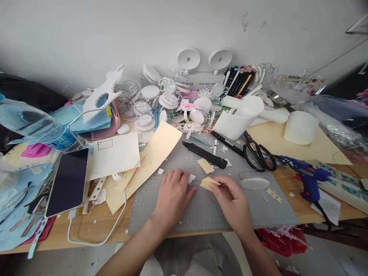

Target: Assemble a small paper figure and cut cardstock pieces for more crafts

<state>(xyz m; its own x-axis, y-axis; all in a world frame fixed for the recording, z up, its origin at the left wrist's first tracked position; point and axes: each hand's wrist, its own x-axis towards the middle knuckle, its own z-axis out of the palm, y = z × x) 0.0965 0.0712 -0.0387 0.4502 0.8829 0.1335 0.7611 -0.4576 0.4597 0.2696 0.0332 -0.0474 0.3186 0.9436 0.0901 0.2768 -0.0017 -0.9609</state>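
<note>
My right hand (234, 203) pinches a small cream paper piece (207, 183) between thumb and fingers, just over the grey cutting mat (195, 218). To its left, my left hand (174, 195) rests on the mat, fingers bent forward and thumb held apart, with nothing seen in it. Small white paper scraps (191, 178) lie by its fingertips. A second cream paper piece (205, 166) lies flat beyond my hands. Behind that is a black utility knife (204, 154), with a black pen (227, 143) and black-handled scissors (258, 153) farther right.
A blue glue gun (306, 174) lies at the right edge of the mat. On the left are a phone (68, 180), a water bottle (37, 122) and a long cream paper strip (155, 163). White discs (150, 92) and markers (238, 82) crowd the back by the wall.
</note>
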